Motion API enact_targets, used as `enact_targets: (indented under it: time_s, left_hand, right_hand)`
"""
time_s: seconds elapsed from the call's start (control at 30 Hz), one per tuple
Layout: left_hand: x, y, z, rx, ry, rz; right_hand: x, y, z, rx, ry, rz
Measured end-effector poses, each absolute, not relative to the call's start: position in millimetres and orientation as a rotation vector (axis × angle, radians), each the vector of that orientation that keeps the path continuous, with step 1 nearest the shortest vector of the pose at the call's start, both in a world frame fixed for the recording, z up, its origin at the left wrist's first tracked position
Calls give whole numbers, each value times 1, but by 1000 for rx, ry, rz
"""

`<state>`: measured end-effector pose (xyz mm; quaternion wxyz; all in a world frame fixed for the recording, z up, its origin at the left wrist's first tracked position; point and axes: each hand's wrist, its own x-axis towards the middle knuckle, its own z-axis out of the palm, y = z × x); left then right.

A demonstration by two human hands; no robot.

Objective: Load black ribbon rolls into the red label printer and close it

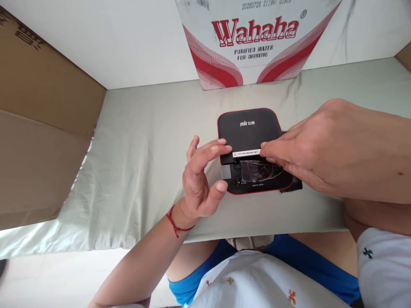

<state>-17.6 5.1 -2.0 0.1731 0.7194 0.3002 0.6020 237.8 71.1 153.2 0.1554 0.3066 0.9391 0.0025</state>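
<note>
A black square device with rounded corners and a thin red rim lies flat on the cloth, white lettering on its upper part. Across its middle runs a white sticker strip with a yellow warning triangle. Below the strip, a clear plastic film lies over a dark recess. My left hand is at the device's left edge, fingers and thumb spread, the tips at or near the rim. My right hand covers the right side; its closed fingertips pinch at the strip's right end. Dark parts beyond that edge are partly hidden.
A pale green cloth covers the table. Behind the device stands a Wahaha water carton against a white wall. A large brown cardboard box is at the left. The table's front edge runs just above my lap.
</note>
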Motion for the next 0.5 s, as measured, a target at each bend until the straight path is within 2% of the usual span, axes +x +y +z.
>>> enact_targets:
  time_s: [0.07,0.2,0.5]
  left_hand:
    - [-18,4,-2,1959,891,1697]
    - [-17,4,-2,1803,929,1714]
    - [-8,10,-1,1659,878,1803]
  right_hand:
    - [232,70,159,765,2657,145]
    - [228,70,163,699,2665,197]
    - [231,59,147,506,2844,489]
